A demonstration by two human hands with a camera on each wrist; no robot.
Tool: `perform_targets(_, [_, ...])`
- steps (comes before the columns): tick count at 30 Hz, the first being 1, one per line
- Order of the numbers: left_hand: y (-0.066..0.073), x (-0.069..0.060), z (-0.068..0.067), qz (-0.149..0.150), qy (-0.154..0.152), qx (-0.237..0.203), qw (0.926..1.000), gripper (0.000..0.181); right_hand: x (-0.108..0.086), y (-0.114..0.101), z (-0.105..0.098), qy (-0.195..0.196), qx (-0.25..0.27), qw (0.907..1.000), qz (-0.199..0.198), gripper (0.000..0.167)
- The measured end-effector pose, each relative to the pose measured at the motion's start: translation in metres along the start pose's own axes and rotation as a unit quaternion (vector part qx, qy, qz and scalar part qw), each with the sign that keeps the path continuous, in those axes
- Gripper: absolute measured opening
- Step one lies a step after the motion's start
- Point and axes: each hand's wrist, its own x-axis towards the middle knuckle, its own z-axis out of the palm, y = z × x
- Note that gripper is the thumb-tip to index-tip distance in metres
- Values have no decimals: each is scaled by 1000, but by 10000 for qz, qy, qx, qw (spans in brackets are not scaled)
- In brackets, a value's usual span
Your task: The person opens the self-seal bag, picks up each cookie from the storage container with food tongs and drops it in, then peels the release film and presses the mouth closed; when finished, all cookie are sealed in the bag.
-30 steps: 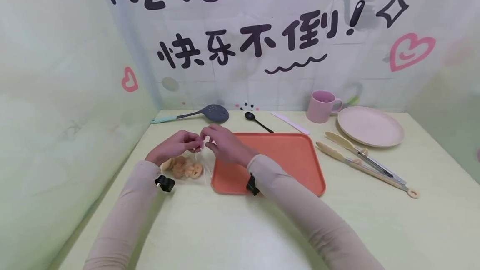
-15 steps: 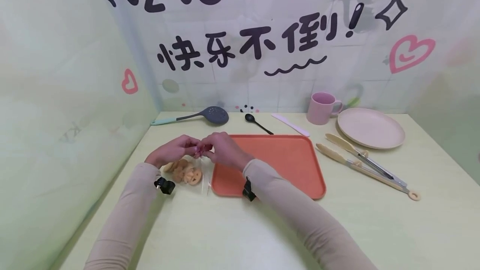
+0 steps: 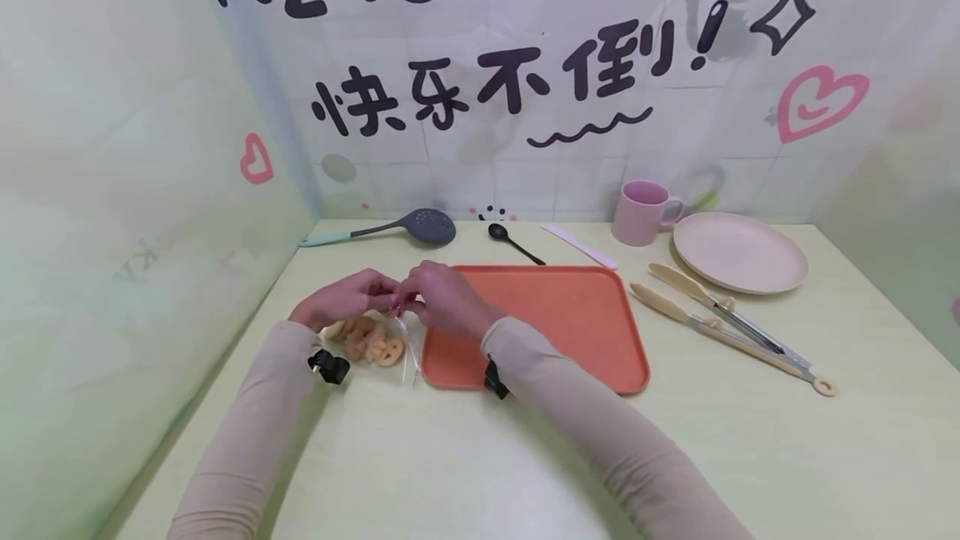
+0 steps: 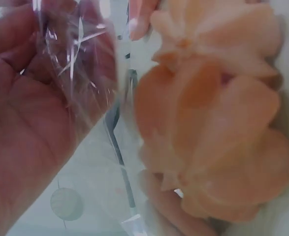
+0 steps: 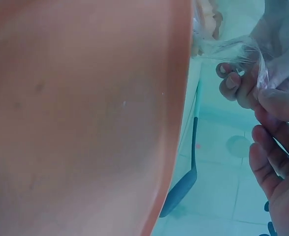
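In the head view, left of centre, both hands are meeting above a transparent plastic bag point(image 3: 409, 348) of cookies point(image 3: 369, 342). The left hand point(image 3: 348, 298) is grasping the gathered film with curled fingers. The right hand point(image 3: 450, 298) is pinching the same gathered section between thumb and forefinger; the right wrist view is showing this grip at the right of the frame. The bag is lying left of centre, just beside the left edge of an orange tray point(image 3: 570, 323). In the left wrist view, flower-shaped cookies are filling the right half of the frame, and clear film is hanging in front of the left palm.

The tray is occupying the centre of the head view, with the right forearm crossing its lower left part. A skimmer point(image 3: 429, 227) with a turquoise handle is lying beyond the hands, left of the upper centre. A black spoon point(image 3: 516, 243) and a pink knife point(image 3: 577, 247) are lying beyond the tray. A pink mug point(image 3: 639, 213) is standing upright right of centre, near a pale pink plate point(image 3: 740, 252). Below the plate, tongs point(image 3: 731, 327) are pointing toward the lower right.
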Motion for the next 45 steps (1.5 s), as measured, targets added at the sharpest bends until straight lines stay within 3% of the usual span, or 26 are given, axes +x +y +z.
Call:
perform_targets(4, [-2, -3, 2, -209, 69, -25, 9998, 27, -2, -4, 4, -39, -245, 9995, -182, 16])
perform_targets(11, [0, 3, 5, -307, 226, 259, 9989, 25, -4, -7, 7, 262, -909, 9934, -645, 17])
perform_targets(15, [3, 5, 5, -436, 242, 532, 9973, 23, -5, -9, 5, -110, -1116, 9909, -747, 22])
perform_targets(21, [3, 0, 5, -440, 338, 617, 9965, 23, -5, -15, 2, -542, -865, 9934, -527, 34])
perform_targets(23, [3, 0, 5, -393, 319, 655, 9966, 23, -6, -17, 1, -694, -884, 9927, -439, 33])
perform_targets(27, [-1, 0, 4, -126, 598, 839, 9946, 23, -9, -20, -2, -1255, -1184, 9844, -348, 21])
perform_targets(30, [-2, -3, 0, -14, 668, 918, 9935, 24, -11, -19, -5, -1302, -892, 9873, -171, 12])
perform_targets(33, [1, -4, -3, 82, 449, 758, 9961, 24, -11, -12, -12, -638, -171, 9978, 73, 9])
perform_targets(37, [6, -4, -5, 183, 154, 489, 9985, 24, -10, -1, -20, -65, 524, 9986, 95, 13])
perform_targets(40, [7, -6, -5, 196, -29, 347, 9992, 24, -8, 2, -19, -240, 911, 9956, 1, 20])
perform_targets(45, [6, -7, -6, 420, -174, 232, 9987, 27, -2, -1, -13, -448, 1290, 9906, -7, 19])
